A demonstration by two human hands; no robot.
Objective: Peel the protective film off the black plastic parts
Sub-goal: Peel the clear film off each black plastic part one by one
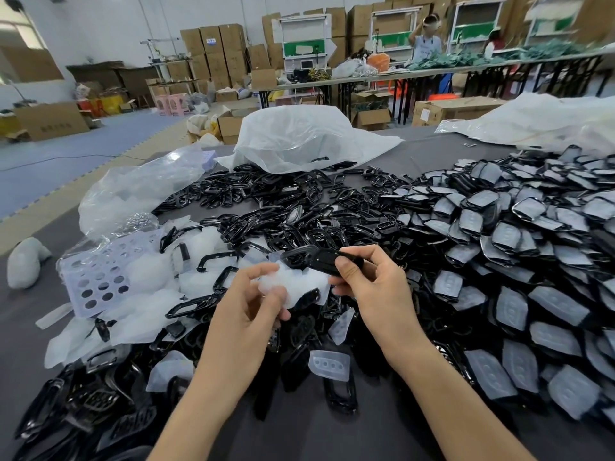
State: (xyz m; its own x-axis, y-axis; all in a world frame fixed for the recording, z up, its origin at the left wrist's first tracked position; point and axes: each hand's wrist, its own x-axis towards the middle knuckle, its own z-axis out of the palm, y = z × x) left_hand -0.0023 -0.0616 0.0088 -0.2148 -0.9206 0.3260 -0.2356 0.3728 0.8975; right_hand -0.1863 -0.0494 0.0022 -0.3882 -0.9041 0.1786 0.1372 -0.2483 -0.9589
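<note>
My right hand (pixel 369 277) pinches a black plastic part (pixel 324 259) by its right end, held above the table. My left hand (pixel 256 301) pinches a piece of translucent white protective film (pixel 293 284) that hangs just below and left of the part. Whether the film still sticks to the part cannot be told. A large heap of black parts with film on them (pixel 519 247) lies to the right. Bare black frames (pixel 273 207) are piled in the middle and near left.
Loose peeled films (pixel 143 314) and a lilac perforated basket (pixel 100 277) lie at the left. Clear plastic bags (pixel 139 191) and a white sack (pixel 299 138) sit behind the piles. The grey table top (pixel 299 427) shows between my forearms. A person stands at a far table (pixel 427 38).
</note>
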